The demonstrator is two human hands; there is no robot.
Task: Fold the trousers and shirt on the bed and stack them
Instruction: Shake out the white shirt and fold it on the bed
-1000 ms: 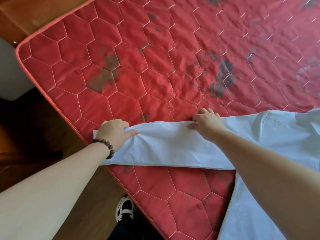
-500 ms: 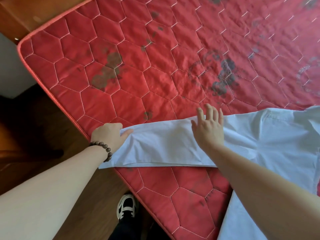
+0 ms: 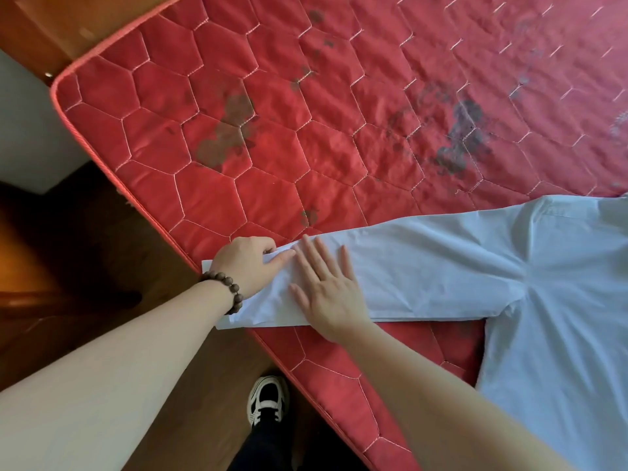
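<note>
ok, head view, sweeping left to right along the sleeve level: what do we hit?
Bead bracelet → left hand gripping the sleeve cuff → right hand flat on the sleeve → shirt body, all on the red mattress.

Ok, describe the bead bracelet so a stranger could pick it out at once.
Start at the red quilted mattress and follow the white shirt sleeve out to its near-left edge. There the left hand pinches the cuff; the bead bracelet circles that wrist. The flat right hand beside it wears nothing.
</note>
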